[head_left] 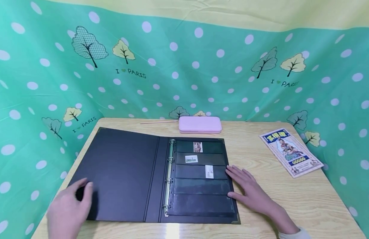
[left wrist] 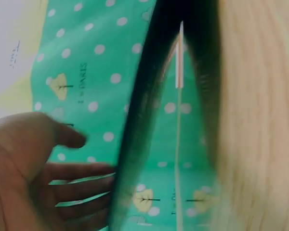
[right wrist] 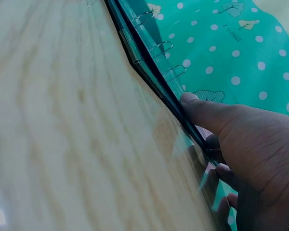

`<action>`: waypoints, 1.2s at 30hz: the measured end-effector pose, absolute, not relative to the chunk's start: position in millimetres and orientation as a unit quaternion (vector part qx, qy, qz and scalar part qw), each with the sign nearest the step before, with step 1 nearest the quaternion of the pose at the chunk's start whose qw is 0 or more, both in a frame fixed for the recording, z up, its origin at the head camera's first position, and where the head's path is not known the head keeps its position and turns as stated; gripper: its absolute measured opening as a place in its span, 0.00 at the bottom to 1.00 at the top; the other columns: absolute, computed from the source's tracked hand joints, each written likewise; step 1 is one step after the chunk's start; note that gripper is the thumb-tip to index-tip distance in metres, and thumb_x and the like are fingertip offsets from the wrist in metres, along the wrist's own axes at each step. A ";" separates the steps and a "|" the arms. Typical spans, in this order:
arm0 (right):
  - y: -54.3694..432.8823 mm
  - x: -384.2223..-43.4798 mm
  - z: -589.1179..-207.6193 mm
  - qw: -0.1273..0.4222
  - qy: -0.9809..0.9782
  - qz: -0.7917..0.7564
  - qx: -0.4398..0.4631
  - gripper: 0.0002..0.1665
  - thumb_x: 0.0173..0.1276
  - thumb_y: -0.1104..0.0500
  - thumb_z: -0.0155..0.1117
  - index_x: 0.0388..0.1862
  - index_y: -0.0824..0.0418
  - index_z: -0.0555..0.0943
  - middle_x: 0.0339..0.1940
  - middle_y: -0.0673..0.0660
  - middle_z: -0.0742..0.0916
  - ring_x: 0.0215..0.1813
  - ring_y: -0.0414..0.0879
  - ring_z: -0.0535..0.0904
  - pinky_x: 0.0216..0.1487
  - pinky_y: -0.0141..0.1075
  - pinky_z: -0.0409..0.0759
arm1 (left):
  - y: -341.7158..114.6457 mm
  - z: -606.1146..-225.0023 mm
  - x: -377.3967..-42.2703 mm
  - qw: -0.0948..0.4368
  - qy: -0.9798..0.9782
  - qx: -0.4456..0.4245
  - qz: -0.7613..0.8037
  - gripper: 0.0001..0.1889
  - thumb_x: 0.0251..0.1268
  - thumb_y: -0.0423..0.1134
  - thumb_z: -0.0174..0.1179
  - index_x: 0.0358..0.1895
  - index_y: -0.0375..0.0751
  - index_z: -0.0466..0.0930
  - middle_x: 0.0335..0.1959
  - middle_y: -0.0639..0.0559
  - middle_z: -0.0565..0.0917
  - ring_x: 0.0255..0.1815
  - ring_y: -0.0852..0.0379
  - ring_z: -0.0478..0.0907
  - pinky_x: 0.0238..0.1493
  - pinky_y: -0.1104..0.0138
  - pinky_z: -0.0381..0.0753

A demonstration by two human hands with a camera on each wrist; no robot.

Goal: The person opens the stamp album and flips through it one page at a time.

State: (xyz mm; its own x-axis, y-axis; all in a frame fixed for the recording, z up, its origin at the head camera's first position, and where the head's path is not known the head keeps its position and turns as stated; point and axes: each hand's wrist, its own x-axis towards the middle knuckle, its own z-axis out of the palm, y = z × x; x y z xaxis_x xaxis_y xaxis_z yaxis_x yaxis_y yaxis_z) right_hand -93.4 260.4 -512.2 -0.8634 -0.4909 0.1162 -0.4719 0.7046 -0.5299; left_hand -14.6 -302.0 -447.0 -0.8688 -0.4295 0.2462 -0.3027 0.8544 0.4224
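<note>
A black ring binder [head_left: 121,172] lies open on the table. A black pocket page [head_left: 202,202] sits on its metal rings [head_left: 169,159] at the right. Three stamps show in its upper strips: a brown stamp [head_left: 197,147], a green-and-white stamp [head_left: 191,159] and a pale stamp [head_left: 209,172]. My left hand [head_left: 69,207], blurred, is over the lower left of the front cover; its fingers look extended against the cover in the left wrist view. My right hand [head_left: 250,189] rests at the binder's right edge, thumb and fingertips touching it.
A pink pencil case [head_left: 200,124] stands at the back of the table, with a thin pencil-like stick [head_left: 158,122] to its left. A printed booklet [head_left: 291,152] with cartoon figures lies at the right. Green polka-dot cloth [head_left: 184,66] hangs behind and at both sides.
</note>
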 end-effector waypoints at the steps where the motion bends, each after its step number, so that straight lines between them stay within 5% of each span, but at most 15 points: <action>1: 260.2 -93.2 -511.8 0.017 0.923 -0.283 -0.260 0.47 0.78 0.43 0.74 0.87 0.59 0.70 0.89 0.59 0.70 0.88 0.67 0.60 0.85 0.24 0.30 | -301.3 -448.6 -16.9 0.136 -0.959 0.167 -0.183 0.23 0.82 0.48 0.63 0.63 0.30 0.87 0.60 0.22 0.86 0.59 0.18 0.81 0.53 0.29 0.80; 11: 258.7 -94.2 -511.7 0.030 0.923 -0.288 -0.252 0.47 0.78 0.41 0.74 0.88 0.58 0.69 0.90 0.58 0.69 0.89 0.66 0.59 0.86 0.25 0.30 | -262.7 -474.6 -38.8 0.041 -0.991 -0.063 -0.115 0.29 0.75 0.49 0.74 0.69 0.32 0.85 0.69 0.22 0.80 0.69 0.20 0.78 0.54 0.30 0.85; 19: 259.5 -93.3 -511.3 0.031 0.925 -0.288 -0.246 0.47 0.78 0.41 0.74 0.88 0.57 0.69 0.90 0.57 0.69 0.89 0.65 0.59 0.85 0.25 0.29 | -227.0 -483.7 -55.9 -0.012 -0.985 -0.123 -0.117 0.39 0.79 0.54 0.69 0.81 0.32 0.73 0.81 0.19 0.66 0.82 0.15 0.60 0.75 0.24 0.64; 36: 260.6 -93.3 -512.8 0.035 0.929 -0.283 -0.235 0.48 0.78 0.39 0.73 0.89 0.53 0.69 0.90 0.54 0.69 0.90 0.63 0.59 0.87 0.27 0.31 | -221.1 -513.1 -68.5 0.010 -0.962 -0.139 -0.233 0.41 0.81 0.60 0.64 0.89 0.48 0.65 0.90 0.27 0.51 0.90 0.21 0.40 0.84 0.27 0.36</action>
State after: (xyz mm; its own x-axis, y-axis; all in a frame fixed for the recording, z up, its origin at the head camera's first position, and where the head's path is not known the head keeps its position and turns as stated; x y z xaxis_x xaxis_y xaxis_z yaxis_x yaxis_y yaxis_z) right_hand -93.3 260.6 -512.8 -0.8874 -0.4558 0.0683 -0.4165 0.7296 -0.5424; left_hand -68.5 -221.1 -513.1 -0.9614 0.2619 0.0841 0.2713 0.8526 0.4466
